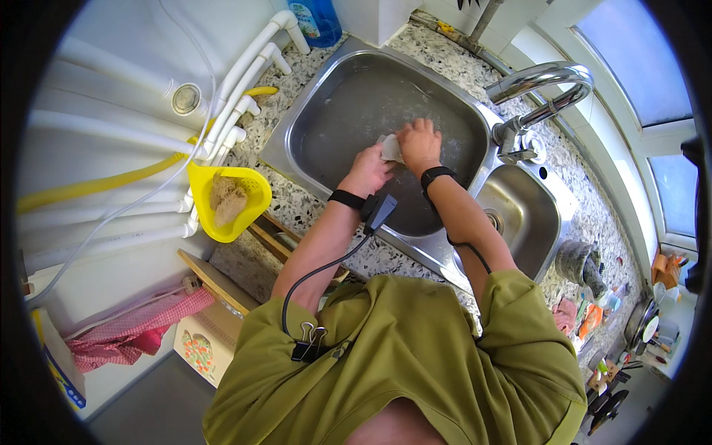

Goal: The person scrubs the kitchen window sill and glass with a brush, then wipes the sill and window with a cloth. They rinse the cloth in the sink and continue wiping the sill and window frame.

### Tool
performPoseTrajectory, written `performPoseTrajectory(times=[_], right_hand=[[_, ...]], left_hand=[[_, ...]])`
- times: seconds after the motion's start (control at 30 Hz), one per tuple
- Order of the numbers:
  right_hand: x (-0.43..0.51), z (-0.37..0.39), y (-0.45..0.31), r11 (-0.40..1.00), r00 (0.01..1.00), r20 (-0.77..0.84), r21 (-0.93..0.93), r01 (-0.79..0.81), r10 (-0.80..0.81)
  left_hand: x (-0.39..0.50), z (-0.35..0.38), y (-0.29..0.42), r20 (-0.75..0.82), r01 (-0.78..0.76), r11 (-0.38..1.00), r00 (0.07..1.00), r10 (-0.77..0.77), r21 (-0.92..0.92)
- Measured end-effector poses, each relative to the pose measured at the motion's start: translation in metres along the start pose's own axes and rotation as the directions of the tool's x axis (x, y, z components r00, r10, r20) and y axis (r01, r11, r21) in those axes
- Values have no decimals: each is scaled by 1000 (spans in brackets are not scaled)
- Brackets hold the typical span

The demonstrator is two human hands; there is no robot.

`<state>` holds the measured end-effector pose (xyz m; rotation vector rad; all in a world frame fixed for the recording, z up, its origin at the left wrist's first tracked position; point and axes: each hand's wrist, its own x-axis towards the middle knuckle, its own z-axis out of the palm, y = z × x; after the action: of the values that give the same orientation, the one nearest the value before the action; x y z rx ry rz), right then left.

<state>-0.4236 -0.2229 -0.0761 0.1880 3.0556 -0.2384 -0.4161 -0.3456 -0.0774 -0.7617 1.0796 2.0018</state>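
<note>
Both my hands are over the large steel sink basin (311,111), which holds greyish, cloudy water. My left hand (370,167) grips a small whitish object (391,148) by its left side; what the object is, I cannot tell. My right hand (421,142) is against the right side of the same object, its fingers curled over and partly hiding it. A black strap is around each wrist, and a cable runs up each forearm. The chrome faucet (542,83) arches to the right of the basin, its spout turned away from my hands.
A smaller steel basin (523,206) adjoins on the right. At the left hangs a yellow plastic strainer (257,192) holding brownish fibrous material (228,201). White pipes (245,72) and a blue bottle (320,22) stand behind. A stone mortar (573,261) with a pestle sits on the right counter.
</note>
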Motion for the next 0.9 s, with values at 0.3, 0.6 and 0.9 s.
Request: performPoseTrajectory(times=[0.3, 0.6, 0.9], right_hand=[[-6, 30, 1, 353, 947, 315, 881, -316, 61], [-31, -38, -16, 406, 989, -30, 913, -31, 142], [-23, -57, -29, 830, 997, -50, 557, -26, 64]], left_hand=[[-2, 13, 10, 50, 224, 973, 973, -227, 57], [22, 5, -5, 252, -117, 988, 958, 140, -101], [-15, 34, 5, 17, -212, 971, 977, 215, -109]])
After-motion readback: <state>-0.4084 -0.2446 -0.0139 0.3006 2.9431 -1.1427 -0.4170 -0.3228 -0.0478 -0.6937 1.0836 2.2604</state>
